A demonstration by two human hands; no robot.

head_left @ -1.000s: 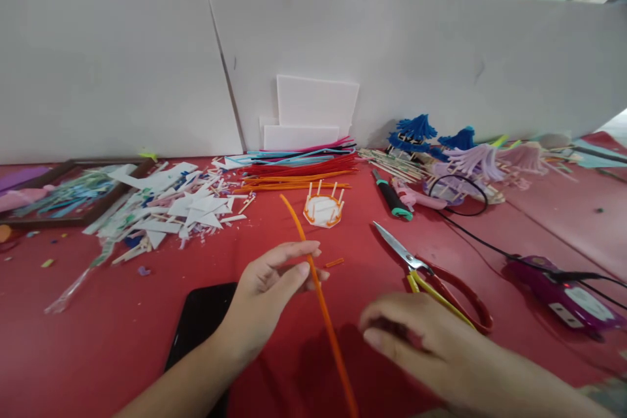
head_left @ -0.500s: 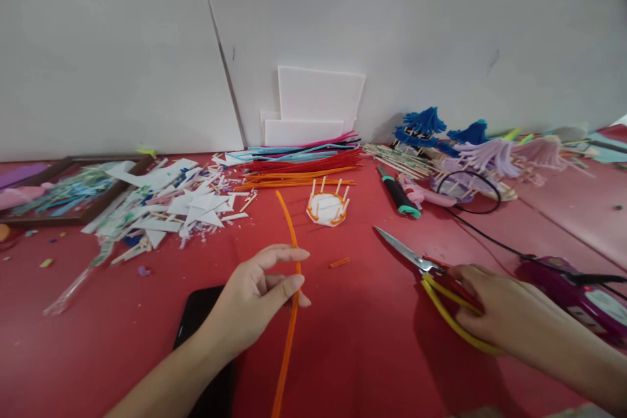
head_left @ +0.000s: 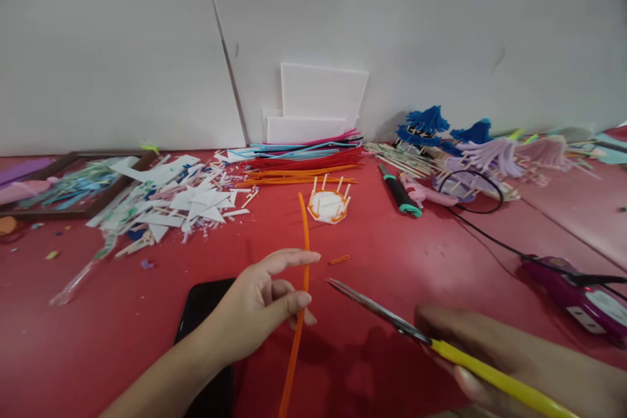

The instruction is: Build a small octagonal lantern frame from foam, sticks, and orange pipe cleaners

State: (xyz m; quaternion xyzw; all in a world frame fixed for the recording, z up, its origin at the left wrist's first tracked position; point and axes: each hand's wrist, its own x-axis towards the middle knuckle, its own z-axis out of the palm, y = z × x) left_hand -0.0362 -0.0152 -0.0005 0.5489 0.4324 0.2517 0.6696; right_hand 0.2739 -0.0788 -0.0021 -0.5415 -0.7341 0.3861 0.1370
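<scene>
Between the thumb and fingers of my left hand [head_left: 272, 297] runs a long orange pipe cleaner [head_left: 296, 346], held upright over the red table. My right hand [head_left: 494, 346] is closed around a pair of scissors [head_left: 377, 310] with yellow handles; their blades point left towards the pipe cleaner, apart from it. Beyond my hands stands a small white octagonal base [head_left: 329, 206] with several short upright sticks and an orange edging. A short cut orange piece [head_left: 339, 260] lies just in front of that base.
Several orange, red and blue pipe cleaners [head_left: 304, 163] lie at the back. White scraps [head_left: 196, 199] are heaped left. A black phone [head_left: 208, 300] sits under my left forearm. Right are a utility knife [head_left: 399, 189], a pink glue gun [head_left: 426, 192], its cable and a purple power strip [head_left: 578, 297].
My right hand has brought the scissors left and turned them, so the blades are closer to the pipe cleaner. The left hand with the pipe cleaner has shifted slightly right.
</scene>
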